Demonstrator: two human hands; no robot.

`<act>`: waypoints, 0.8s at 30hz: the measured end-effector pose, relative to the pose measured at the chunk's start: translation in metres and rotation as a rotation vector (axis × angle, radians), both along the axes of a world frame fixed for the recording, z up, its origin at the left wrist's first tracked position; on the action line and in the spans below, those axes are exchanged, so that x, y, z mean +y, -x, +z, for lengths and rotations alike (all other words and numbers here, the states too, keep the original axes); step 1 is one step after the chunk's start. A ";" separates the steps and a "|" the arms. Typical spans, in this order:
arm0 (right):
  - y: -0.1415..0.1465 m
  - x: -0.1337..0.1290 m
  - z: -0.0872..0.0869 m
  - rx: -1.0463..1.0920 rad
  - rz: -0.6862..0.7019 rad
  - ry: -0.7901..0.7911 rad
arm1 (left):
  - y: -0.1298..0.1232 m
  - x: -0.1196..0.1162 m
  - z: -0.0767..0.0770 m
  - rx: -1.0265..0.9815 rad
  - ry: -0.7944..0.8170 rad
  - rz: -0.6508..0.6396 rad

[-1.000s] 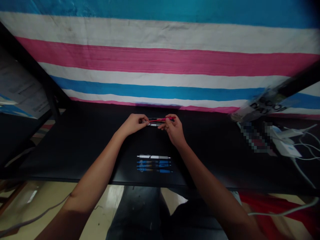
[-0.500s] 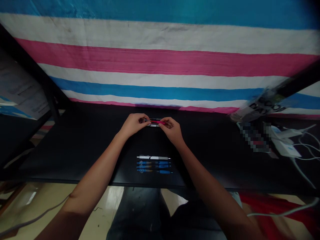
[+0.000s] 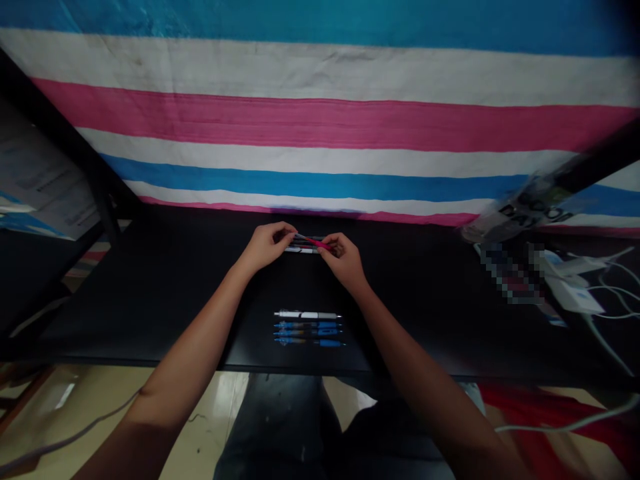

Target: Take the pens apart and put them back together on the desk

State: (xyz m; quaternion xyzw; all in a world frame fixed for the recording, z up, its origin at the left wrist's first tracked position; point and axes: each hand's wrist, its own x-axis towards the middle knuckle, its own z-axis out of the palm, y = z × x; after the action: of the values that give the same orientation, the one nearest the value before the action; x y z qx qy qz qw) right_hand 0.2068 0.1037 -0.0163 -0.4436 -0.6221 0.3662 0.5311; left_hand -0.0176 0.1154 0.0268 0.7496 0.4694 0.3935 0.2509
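Observation:
Between my two hands is a pink pen (image 3: 316, 242), slanting down to the right. My left hand (image 3: 270, 241) pinches its left end with thumb and fingertips. The fingers of my right hand (image 3: 343, 257) are closed on its pink right end. Under and beside it lie other pens, including a white pen (image 3: 301, 250), partly hidden by my hands. Nearer to me on the black table, a white pen with dark parts (image 3: 307, 315) lies above several blue pens (image 3: 310, 332) in a row, all lying sideways.
The black table (image 3: 175, 293) runs up to a striped sheet (image 3: 320, 123) at the back. On the right are a clear plastic bag (image 3: 520, 210), a white power strip (image 3: 573, 290) with cables, and a blurred-out object (image 3: 510, 273). A carton (image 3: 45, 173) stands at the left.
The pink pen has tilted, its left end now higher. My left hand has shifted slightly up and left, uncovering more of the white pen beneath. My right hand stays nearly in place.

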 end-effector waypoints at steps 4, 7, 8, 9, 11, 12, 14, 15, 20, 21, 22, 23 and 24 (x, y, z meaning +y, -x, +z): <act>-0.001 0.000 0.000 0.011 0.018 0.002 | 0.001 0.001 0.000 -0.001 0.013 0.000; 0.000 0.001 0.000 0.037 0.013 0.005 | 0.003 0.002 -0.001 -0.041 0.040 0.008; 0.000 0.001 -0.001 0.048 0.011 0.009 | 0.003 0.003 -0.002 -0.067 0.051 0.008; 0.000 0.001 -0.001 0.060 0.011 0.016 | 0.003 0.004 -0.004 -0.097 0.061 0.007; 0.000 0.001 -0.001 0.083 0.012 0.035 | 0.004 0.005 -0.006 -0.154 0.075 0.006; 0.000 0.000 0.000 0.093 0.013 0.044 | 0.004 0.006 -0.008 -0.171 0.078 0.004; 0.000 0.000 0.001 0.104 0.017 0.055 | 0.005 0.007 -0.009 -0.180 0.074 0.004; 0.000 0.000 0.002 0.106 0.017 0.058 | 0.005 0.007 -0.009 -0.175 0.072 0.003; 0.000 -0.002 0.004 0.103 0.016 0.060 | 0.005 0.005 -0.005 -0.135 0.062 -0.008; 0.000 -0.002 0.004 0.103 0.019 0.059 | 0.005 0.004 -0.004 -0.127 0.061 -0.011; 0.000 -0.002 0.004 0.103 0.022 0.058 | 0.005 0.004 -0.004 -0.118 0.061 -0.013; 0.000 -0.002 0.004 0.103 0.025 0.057 | 0.005 0.004 -0.004 -0.107 0.062 -0.015; -0.001 -0.001 0.004 0.103 0.027 0.057 | 0.005 0.003 -0.004 -0.097 0.062 -0.014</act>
State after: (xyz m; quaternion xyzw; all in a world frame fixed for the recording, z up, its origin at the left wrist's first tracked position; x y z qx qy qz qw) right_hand 0.2073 0.1022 -0.0123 -0.4308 -0.5890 0.4134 0.5446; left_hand -0.0228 0.1189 0.0229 0.7249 0.4634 0.4128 0.2990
